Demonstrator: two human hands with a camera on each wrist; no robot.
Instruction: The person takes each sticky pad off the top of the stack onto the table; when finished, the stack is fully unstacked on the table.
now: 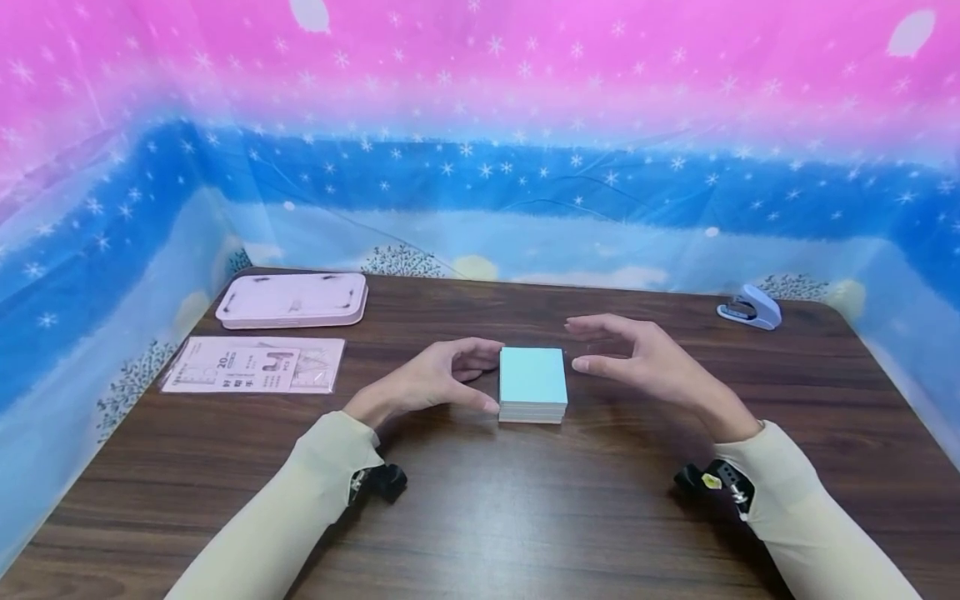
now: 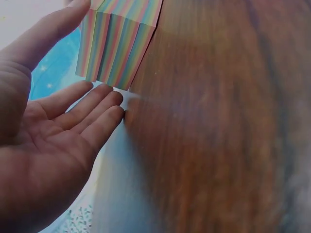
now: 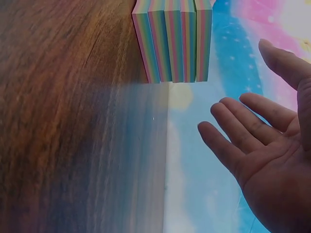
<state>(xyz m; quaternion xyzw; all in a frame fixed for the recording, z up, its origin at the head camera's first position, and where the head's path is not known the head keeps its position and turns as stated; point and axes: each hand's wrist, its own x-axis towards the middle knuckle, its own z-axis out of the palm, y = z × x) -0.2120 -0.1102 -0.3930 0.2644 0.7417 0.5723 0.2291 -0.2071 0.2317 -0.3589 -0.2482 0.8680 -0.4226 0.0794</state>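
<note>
From above, a stack of paper [image 1: 532,385] lies flat mid-bench [image 1: 525,517], pale blue top sheet up, its slightly longer side running away from the person. The left hand [image 1: 431,385] flanks it, thumb at its near corner, grip spread; the right hand [image 1: 645,360] hovers just beside it, fingers relaxed. At the left wrist, the stack's [image 2: 119,41] edges show rainbow stripes — fingertips [image 2: 104,104] close by. At the right wrist, the same stripes [image 3: 175,39] — open palm [image 3: 262,145] apart.
</note>
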